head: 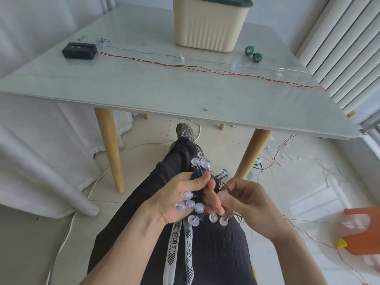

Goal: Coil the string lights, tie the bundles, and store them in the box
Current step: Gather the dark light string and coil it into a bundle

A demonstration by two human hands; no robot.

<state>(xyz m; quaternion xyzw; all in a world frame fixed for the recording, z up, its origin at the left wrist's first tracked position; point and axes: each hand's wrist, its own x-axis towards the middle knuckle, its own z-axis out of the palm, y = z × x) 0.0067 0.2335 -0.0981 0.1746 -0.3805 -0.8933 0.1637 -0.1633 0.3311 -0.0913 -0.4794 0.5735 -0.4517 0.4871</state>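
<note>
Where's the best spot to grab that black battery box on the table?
Grip the black battery box across its two long sides, coming from above: it lies flat, and its red wire leaves the right end, so keep fingers off that end.

Glass-topped table (164, 93) on wooden legs as landmark. Two green tape rolls (254, 54) on table top near its far right corner, side by side, apart from each other. White curtain (41, 140) hanging left of table, hem pooled on floor tiles. White cable (86, 194) trailing across floor under table's left side. White vertical blind slats (347, 44) right of table. Orange plastic item (364, 233) with yellow cap (341, 243) on floor, well right of table's near edge, blurred.
</note>
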